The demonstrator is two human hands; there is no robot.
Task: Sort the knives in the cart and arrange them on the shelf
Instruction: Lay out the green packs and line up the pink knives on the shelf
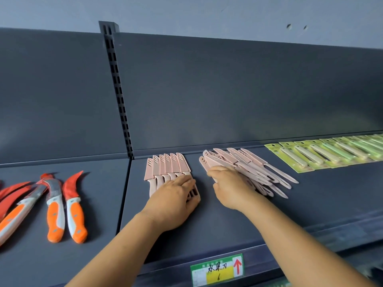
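Several curved orange-and-white-handled knives with red blade covers (62,206) lie well left of the left hand (176,201), which rests flat, fingers spread, on the handles of a neat row of small pink plastic-sheathed knives (167,166). The right hand (230,185), loosely curled, grips the near edge of a loose pile of the same pink knives (255,170); how many it holds I cannot tell. They look light, stiff and slick: best pinched at the handle. Right of it, green carded knives (323,153) run out of frame. The cart is unseen.

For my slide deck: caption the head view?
Left hand steadies aligned pink knives; right hand reaches the loose pink pile on the shelf.
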